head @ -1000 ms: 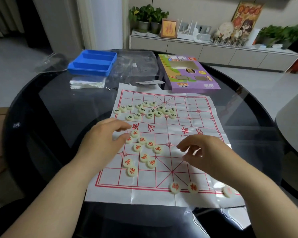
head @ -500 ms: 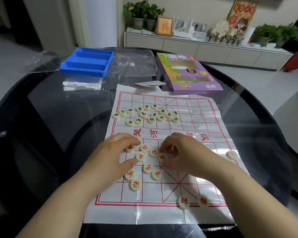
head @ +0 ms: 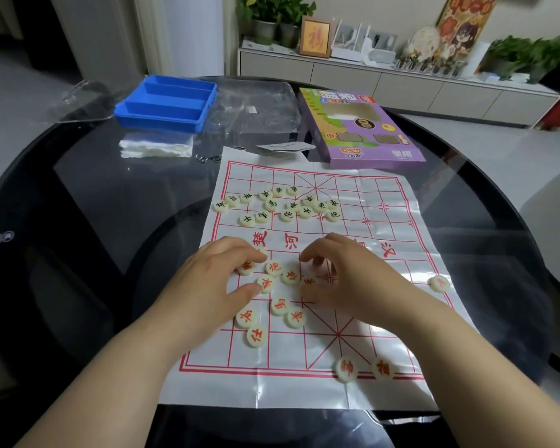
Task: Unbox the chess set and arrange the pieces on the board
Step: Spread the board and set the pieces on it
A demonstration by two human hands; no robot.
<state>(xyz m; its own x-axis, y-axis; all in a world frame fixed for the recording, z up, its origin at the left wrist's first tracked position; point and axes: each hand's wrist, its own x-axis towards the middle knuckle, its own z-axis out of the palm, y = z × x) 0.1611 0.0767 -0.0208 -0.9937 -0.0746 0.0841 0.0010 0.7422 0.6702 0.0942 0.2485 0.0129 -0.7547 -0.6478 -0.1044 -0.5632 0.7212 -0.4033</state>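
Two hands are bending over red pieces [head: 278,307] on the board [head: 272,383].
Fingers [head: 235,251] of the left hand [head: 214,286] are resting loosely curved on one piece; those of the right hand [head: 349,279] are curling over another, grip unclear; black pieces [head: 286,215] are clustering farther up, purple box [head: 369,137] beyond on the worktop [head: 110,205].

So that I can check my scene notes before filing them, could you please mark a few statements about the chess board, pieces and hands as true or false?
1. The black-lettered pieces lie clustered on the far half of the paper board. True.
2. The blue tray holds the red-lettered pieces. False: the red-lettered pieces lie on the board, and no pieces show in the tray.
3. Both hands are over the black-lettered cluster. False: the left hand and right hand are over the red-lettered cluster on the near half.
4. One lone piece sits by the board's right border. True.
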